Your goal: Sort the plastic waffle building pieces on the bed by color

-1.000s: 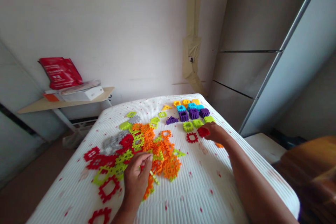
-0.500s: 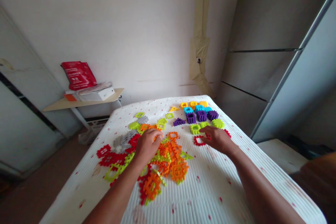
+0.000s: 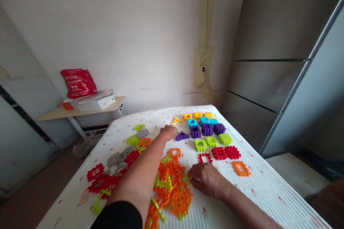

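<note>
Nearest, the black sleeve of the left arm hangs over a heap of flat orange and lime-green plastic interlocking tiles on the white ribbed bed cover. The right hand lies knuckles up at the heap's right edge, fingers bent, their tips on a lime-green tile — whether it pinches that tile I cannot tell. Just beyond lie a red open square frame and, further right, a flat orange tile.

Further on stand rows of cube-shaped blocks: red, lime-green, purple, then blue and yellow at the back. The left hand reaches well past the heap, fingers curled down, between a purple stepped piece and a small yellow triangular piece. Its grip is hidden behind the knuckles.

A reach this long goes best, I judge, with the forearm held clear of the heap, so that the sleeve drags no tiles.

On the wooden shelf by the wall, a red bag bears white writing — too small to read.
</note>
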### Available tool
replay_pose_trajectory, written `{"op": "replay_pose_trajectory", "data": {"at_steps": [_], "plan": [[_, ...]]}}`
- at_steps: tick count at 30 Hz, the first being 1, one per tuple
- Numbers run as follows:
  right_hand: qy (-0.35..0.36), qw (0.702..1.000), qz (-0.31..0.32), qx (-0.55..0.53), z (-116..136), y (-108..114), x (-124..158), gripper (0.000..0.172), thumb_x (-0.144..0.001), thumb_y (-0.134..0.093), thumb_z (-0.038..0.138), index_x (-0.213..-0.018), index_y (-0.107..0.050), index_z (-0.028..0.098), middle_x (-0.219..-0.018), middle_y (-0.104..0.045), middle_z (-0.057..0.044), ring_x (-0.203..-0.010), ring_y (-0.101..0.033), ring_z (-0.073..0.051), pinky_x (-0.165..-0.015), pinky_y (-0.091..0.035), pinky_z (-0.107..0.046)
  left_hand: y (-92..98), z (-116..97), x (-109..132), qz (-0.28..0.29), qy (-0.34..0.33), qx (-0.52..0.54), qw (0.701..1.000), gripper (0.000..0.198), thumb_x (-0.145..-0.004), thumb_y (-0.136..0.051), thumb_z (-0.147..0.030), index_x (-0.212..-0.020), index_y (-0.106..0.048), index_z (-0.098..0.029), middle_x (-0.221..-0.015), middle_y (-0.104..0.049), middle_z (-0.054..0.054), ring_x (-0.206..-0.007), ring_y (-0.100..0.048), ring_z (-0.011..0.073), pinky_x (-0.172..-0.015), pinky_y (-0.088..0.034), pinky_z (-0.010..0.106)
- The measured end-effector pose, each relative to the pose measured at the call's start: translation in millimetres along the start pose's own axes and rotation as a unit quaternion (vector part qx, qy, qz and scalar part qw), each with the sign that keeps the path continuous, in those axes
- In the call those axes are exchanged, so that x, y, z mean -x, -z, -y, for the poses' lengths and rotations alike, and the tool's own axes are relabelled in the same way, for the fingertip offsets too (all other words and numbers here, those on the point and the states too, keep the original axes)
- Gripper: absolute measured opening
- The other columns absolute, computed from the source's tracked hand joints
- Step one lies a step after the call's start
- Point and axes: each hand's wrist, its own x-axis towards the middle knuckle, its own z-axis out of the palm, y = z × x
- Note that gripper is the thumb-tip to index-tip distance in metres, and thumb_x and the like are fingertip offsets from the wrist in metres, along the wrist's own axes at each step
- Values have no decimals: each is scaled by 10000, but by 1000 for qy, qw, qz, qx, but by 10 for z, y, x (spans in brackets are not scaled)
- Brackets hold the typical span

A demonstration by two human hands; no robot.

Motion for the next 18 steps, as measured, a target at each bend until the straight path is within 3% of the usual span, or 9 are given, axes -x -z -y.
{"op": "replay_pose_trajectory", "data": {"at_steps": [6, 12, 18], "plan": [[8, 1000, 6, -14, 20, -45, 7, 167, -855, -453, 191, -758, -588, 180, -743, -632, -41, -677, -569, -135, -599, -363, -230, -79, 105, 126, 20, 11, -31, 999, 466, -782, -435, -122, -1164, -559, -358, -1349, -466, 40, -1192, -441, 260, -901, -386, 420], [36, 999, 24, -24, 121, -98, -22, 194, -881, -434, 221, -757, -572, 161, -763, -609, -51, -696, -552, -129, -599, -359, -225, 34, 429, 426, 37, 27, -42, 998, 367, -716, -531, -139, -1032, -614, -306, -1104, -589, 44, -994, -559, 212, -849, -415, 340], [49, 998, 31, -5, 208, -142, -79, 154, -861, -467, 214, -763, -574, 161, -771, -617, -44, -691, -549, -127, -597, -363, -221, 18, 627, 677, -16, 50, -30, 998, 241, -746, -524, -197, -969, -604, -244, -1050, -556, 38, -896, -581, 167, -797, -424, 267]]}}
